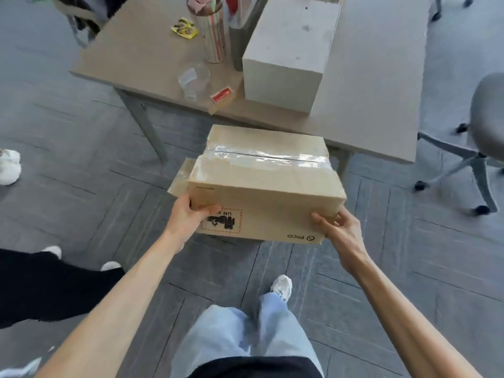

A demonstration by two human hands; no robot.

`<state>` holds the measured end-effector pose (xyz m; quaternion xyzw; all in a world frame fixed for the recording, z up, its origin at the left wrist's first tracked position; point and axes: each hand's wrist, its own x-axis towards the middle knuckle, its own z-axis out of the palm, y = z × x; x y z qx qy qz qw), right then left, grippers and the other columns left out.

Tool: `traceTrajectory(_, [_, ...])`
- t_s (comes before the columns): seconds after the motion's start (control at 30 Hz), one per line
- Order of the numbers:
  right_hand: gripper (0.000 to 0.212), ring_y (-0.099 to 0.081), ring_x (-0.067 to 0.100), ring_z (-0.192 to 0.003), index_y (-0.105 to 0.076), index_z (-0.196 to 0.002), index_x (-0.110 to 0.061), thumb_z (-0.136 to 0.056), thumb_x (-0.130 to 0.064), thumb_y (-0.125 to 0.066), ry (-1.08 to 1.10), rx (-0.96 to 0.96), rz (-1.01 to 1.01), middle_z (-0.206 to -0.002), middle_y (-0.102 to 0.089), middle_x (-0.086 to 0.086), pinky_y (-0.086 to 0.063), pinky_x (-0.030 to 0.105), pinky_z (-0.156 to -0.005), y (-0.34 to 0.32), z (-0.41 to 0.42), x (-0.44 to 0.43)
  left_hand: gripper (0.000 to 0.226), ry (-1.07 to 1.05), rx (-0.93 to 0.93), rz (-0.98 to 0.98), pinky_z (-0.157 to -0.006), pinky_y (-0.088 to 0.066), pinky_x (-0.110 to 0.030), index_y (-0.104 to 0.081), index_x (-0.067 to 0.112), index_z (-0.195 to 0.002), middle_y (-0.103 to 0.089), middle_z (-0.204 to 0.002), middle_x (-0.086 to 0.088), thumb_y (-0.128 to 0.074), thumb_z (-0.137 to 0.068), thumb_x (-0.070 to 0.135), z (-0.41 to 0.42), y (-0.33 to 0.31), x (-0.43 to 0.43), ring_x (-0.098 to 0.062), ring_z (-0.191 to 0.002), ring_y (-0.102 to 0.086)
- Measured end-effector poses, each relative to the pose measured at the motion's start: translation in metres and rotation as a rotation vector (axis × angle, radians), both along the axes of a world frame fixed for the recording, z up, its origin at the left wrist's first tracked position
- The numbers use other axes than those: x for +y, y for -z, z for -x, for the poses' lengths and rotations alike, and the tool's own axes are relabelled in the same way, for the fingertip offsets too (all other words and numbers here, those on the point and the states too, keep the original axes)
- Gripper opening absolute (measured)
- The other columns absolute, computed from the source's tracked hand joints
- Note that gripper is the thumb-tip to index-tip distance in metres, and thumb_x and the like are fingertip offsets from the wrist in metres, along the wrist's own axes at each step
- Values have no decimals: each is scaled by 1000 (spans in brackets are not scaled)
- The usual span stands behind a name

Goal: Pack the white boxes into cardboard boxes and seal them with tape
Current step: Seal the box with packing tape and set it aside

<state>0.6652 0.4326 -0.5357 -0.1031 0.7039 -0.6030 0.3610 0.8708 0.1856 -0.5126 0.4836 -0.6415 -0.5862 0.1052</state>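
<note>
Cannot see the fingers of the left hand [188, 214], tucked round the left end of the cardboard box [261, 186], nor the fingertips of the right hand [341, 230] behind its right corner, nor anything under the taped flaps. Cannot read the small print [206, 187] near the box's top edge, too fine, nor the whole hazard label [226, 222], partly covered by the left thumb. Loses the top of the striped tumbler [214, 34] at the upper edge, part of the office chair [480, 132] at the right edge and of a white shoe [9, 166] at the left, and leaves the yellow wrapper [185, 28] too blurred to identify.
</note>
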Motion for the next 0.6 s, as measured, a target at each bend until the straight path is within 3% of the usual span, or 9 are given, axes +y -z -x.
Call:
traceTrajectory(0.1, [26, -70, 13, -93, -67, -110, -23, -88, -11, -71, 82, 1, -41, -99, -75, -2, -58, 36, -81, 27, -7, -19, 49, 60, 44, -15, -77, -47, -17, -55, 33, -114, -66, -107, 13, -79, -78, 12, 13, 25, -31, 4, -97, -59])
traceTrajectory(0.17, [25, -70, 13, -93, -67, -110, -21, -87, -10, -71, 142, 24, -50, -99, -75, -3, -58, 38, -81, 49, -10, -33, 51, 121, 74, -23, -86, -51, -26, -52, 42, -106, -67, -109, 9, -80, -76, 11, 23, 48, -56, -4, -102, -61])
traceTrajectory(0.27, [24, -69, 13, -95, -68, -106, -22, -87, -9, -71, 205, 67, -55, -99, -75, -5, -58, 34, -79, 84, -17, -53, 48, 187, 91, -57, -96, -50, -38, -54, 32, -110, -68, -109, 6, -79, -76, 11, 34, 90, -91, -10, -106, -61])
traceTrajectory(0.47, [25, -68, 7, -94, -68, -105, -22, -84, -7, -73, 303, 118, -23, -98, -75, -5, -53, 26, -78, 156, -38, -79, 55, 207, 132, -50, -91, -49, -26, -49, 26, -119, -64, -106, 15, -77, -77, 3, 35, 173, -121, 7, -96, -57])
traceTrajectory(0.6, [27, -67, 12, -100, -68, -107, -19, -83, -8, -73, 311, 134, 12, -101, -74, -2, -52, 27, -82, 187, -41, -89, 59, 213, 147, -53, -97, -50, -39, -52, 21, -124, -69, -113, 5, -78, -75, 3, 29, 214, -136, -10, -107, -62])
